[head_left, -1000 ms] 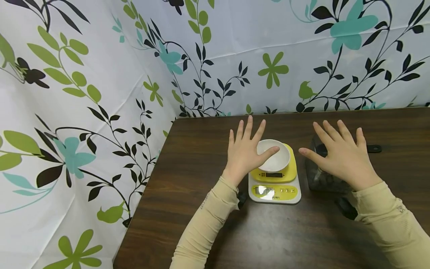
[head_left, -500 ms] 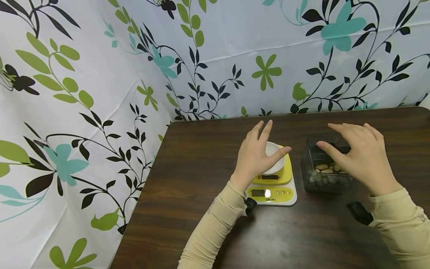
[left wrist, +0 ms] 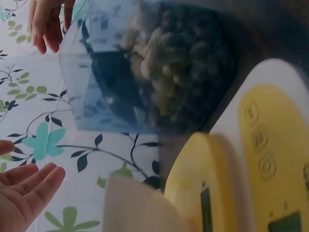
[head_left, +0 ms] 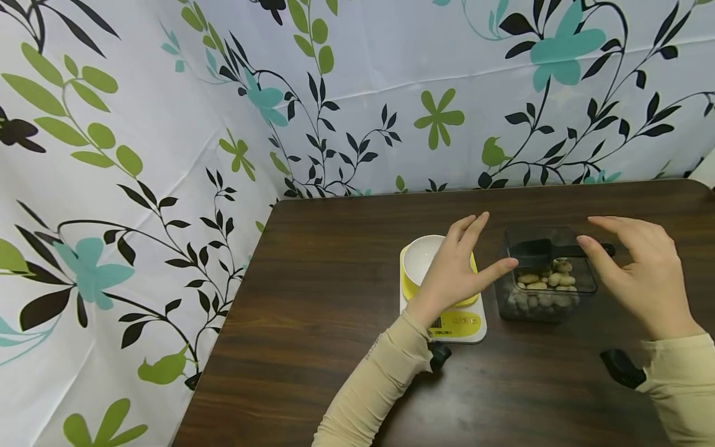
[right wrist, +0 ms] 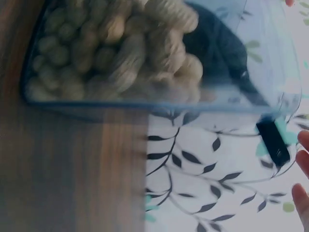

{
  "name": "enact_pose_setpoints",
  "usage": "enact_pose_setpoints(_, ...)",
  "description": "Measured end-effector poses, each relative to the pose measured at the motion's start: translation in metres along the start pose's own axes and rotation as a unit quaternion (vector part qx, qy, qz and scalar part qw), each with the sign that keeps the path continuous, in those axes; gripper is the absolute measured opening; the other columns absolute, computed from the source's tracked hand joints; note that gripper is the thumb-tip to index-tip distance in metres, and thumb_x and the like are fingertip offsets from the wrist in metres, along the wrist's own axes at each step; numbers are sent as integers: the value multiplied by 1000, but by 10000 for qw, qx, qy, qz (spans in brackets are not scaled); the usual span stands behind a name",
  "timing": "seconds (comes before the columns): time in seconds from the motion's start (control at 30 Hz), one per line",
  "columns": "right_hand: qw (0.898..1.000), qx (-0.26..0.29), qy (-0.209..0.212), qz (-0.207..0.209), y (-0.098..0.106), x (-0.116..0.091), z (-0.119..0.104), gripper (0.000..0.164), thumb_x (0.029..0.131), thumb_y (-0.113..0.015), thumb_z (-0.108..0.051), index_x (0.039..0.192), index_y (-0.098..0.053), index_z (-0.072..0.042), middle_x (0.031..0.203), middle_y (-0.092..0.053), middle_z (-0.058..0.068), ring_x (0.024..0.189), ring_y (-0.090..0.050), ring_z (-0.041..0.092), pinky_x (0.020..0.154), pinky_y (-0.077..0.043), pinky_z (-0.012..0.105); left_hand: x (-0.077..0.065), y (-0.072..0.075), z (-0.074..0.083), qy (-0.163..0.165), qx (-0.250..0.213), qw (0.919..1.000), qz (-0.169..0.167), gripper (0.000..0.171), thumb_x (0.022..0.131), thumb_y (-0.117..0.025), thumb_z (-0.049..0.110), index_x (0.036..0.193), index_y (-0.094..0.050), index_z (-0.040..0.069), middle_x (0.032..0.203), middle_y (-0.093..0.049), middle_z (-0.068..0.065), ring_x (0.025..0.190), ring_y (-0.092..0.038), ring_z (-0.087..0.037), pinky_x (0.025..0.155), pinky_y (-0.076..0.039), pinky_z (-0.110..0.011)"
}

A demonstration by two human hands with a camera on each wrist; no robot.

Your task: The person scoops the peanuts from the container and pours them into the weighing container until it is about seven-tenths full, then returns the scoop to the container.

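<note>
A clear plastic box (head_left: 507, 309) holds unshelled peanuts (head_left: 553, 280) and a black scoop (head_left: 533, 251), whose handle sticks out over the right rim. My left hand (head_left: 449, 273) hovers over a yellow-and-white kitchen scale (head_left: 466, 328), thumb stretched toward the box, partly hiding a white bowl (head_left: 420, 257) on the scale. To the right of the box, my right hand (head_left: 642, 273) hangs in the air with loosely bent fingers near the scoop handle. Both hands hold nothing. In the left wrist view, the fingers (left wrist: 34, 193) stay apart from the box.
The brown wooden table (head_left: 313, 298) carries the scale and box side by side. Behind and to the left hangs a white floral curtain (head_left: 357, 56). Small black devices (head_left: 622, 367) sit at both wrists.
Both hands have moved right, the left across the scale and the right away from above the box. The box, peanuts and scoop are now uncovered. Spread fingers have drawn closer together.
</note>
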State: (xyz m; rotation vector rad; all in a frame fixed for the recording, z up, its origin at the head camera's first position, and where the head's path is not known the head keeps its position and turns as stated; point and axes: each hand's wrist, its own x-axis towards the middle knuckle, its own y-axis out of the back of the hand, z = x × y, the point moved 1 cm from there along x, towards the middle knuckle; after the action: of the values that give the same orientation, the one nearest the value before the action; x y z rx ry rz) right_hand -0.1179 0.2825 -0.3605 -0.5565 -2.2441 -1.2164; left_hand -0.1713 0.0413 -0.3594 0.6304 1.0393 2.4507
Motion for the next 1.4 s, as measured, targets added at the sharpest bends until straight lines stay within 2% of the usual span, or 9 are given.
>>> enact_pose_setpoints(0.27,9942,296,-1000,-252,-3,-13,21,44,93,-58,-27,130,-54,-3,130,-50,29,119,-40,47,102,-26,64,2,-24,6,80,-383,9980,-506,81,86,-58,53,149,-11,34,153,-23,-2,135,-38,-15,104,-41,-30)
enact_pose_setpoints(0.37,9907,390,-1267,-317,-5,-17,28,44,92,-59,-26,132,-53,-10,132,-53,15,119,-48,12,106,-34,33,1,-32,7,256,-487,9965,-635,83,85,-58,54,148,-7,38,154,-21,-2,133,-41,-15,102,-43,-30)
enact_pose_setpoints(0.5,9843,684,-1567,-436,-9,-21,36,46,90,-61,-27,135,-51,-19,117,-51,-25,94,-37,-22,77,-27,2,0,-39,7,487,-589,9939,-798,87,84,-59,56,146,0,43,155,-19,-1,134,-40,-16,102,-43,-32)
enact_pose_setpoints(0.97,9384,2139,-2362,-1335,-15,-31,52,48,93,-58,-23,139,-45,-23,90,-49,-21,77,-50,-10,60,-39,10,-4,-52,4,565,-600,9923,-927,86,83,-59,57,149,-9,34,152,-27,3,135,-39,-13,101,-44,-31)
enact_pose_setpoints(1.03,9122,3188,-2330,-1096,-17,-30,51,44,93,-57,-15,136,-49,-16,86,-54,-14,75,-54,-5,62,-43,11,-4,-53,4,525,-617,9928,-884,86,83,-59,56,149,-10,33,152,-28,4,136,-38,-12,102,-44,-31)
enact_pose_setpoints(1.17,8183,5333,-2020,-722,-20,-27,49,35,92,-51,1,127,-53,0,85,-59,-2,77,-61,5,68,-50,12,-3,-55,3,436,-590,9941,-802,86,83,-59,57,149,-10,33,152,-30,6,138,-35,-9,104,-42,-30)
enact_pose_setpoints(1.23,7886,5822,-1843,-720,-20,-24,47,30,93,-48,5,122,-54,4,88,-61,1,79,-62,8,70,-51,14,-4,-55,3,424,-592,9945,-759,86,83,-59,57,149,-10,33,151,-30,7,138,-34,-9,104,-41,-29)
enact_pose_setpoints(1.3,7939,5780,-1734,-744,-18,-18,44,26,93,-46,4,118,-56,2,88,-64,1,80,-63,7,71,-51,13,-4,-56,2,450,-600,9946,-719,86,82,-59,58,149,-10,34,151,-31,7,137,-35,-9,105,-41,-29)
enact_pose_setpoints(1.4,8700,4601,-1562,-830,-9,-7,37,24,95,-47,-2,116,-57,-3,84,-65,-7,76,-62,2,68,-49,9,-3,-56,2,455,-608,9948,-675,86,82,-60,58,149,-13,32,151,-32,7,137,-35,-9,105,-41,-29)
